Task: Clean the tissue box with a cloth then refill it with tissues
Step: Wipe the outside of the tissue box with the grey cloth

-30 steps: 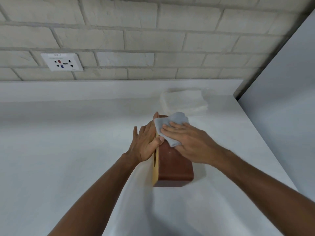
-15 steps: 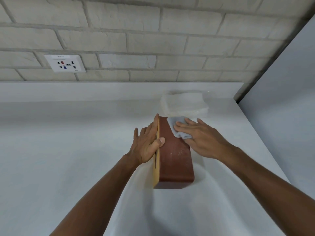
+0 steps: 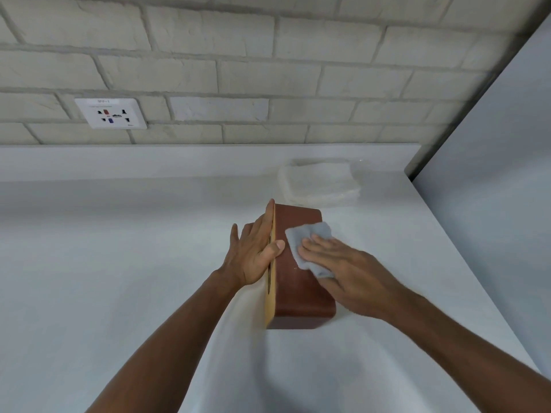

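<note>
A wall of pale, cream-painted rough bricks with grey mortar lines (image 3: pixel 268 70) fills the far side, and a white rectangular socket plate with small dark, red and blue marks (image 3: pixel 111 113) is fixed low on its left part. Below the bricks a low white upstand (image 3: pixel 179 162) runs across the back of a smooth white matte countertop (image 3: pixel 119 278), lit softly and evenly, with only faint grey shading. On the right a flat, pale grey upright panel (image 3: pixel 501 189) borders the counter, with a dark narrow seam (image 3: pixel 477 93) where it meets the bricks.
</note>
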`<state>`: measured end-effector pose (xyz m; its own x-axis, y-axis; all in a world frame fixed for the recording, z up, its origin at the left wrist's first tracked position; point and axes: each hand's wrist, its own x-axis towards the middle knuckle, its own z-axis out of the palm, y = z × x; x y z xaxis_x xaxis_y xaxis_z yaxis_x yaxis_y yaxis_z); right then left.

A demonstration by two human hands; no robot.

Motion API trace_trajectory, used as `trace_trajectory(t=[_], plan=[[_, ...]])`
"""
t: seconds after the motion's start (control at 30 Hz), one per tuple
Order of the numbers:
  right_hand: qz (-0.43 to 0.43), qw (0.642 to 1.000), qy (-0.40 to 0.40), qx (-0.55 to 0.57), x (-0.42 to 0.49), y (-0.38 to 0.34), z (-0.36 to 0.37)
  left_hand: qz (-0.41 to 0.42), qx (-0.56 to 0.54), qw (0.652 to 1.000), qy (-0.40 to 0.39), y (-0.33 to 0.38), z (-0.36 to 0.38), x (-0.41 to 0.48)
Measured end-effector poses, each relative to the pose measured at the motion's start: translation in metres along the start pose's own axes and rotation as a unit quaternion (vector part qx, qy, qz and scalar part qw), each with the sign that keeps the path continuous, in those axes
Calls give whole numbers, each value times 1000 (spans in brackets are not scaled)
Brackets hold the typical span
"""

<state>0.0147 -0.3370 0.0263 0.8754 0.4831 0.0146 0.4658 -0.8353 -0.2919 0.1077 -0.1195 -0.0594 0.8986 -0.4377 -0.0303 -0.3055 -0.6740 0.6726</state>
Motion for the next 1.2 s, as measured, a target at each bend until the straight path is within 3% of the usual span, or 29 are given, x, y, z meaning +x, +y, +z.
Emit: trace_trajectory(t=[0.17, 0.27, 0.37, 0.47, 0.57, 0.67, 0.77, 0.83, 0.93, 1.1, 1.2], plan=[[102, 995, 2, -11, 14, 26, -14, 0, -20, 1000, 1, -1, 4, 3], [57, 997, 47, -27, 32, 0, 1, 2, -21, 1000, 1, -2, 4, 2], [8, 1000, 22, -5, 17, -7, 3, 5, 1, 1000, 1, -1, 1, 2], [50, 998, -38, -1, 5, 20, -13, 1, -4, 1000, 0, 1, 0, 2], [106, 994, -19, 5, 21, 30, -15, -1, -18, 1000, 3, -2, 4, 2], [77, 997, 6, -2, 26, 8, 0, 1, -19, 1000, 7, -4, 6, 3], [35, 999, -17, 9, 7, 7, 3, -1, -12, 1000, 7, -2, 4, 3], [73, 997, -34, 16, 9, 20, -5, -3, -11, 1000, 6, -2, 3, 2], [123, 992, -1, 5, 34, 23, -8, -1, -16, 1000, 4, -3, 4, 3], [36, 999, -25, 22, 38, -10, 5, 10, 3, 1000, 9, -6, 3, 2], [83, 996, -35, 14, 27, 20, -11, 4, 8, 1000, 5, -3, 1, 2]])
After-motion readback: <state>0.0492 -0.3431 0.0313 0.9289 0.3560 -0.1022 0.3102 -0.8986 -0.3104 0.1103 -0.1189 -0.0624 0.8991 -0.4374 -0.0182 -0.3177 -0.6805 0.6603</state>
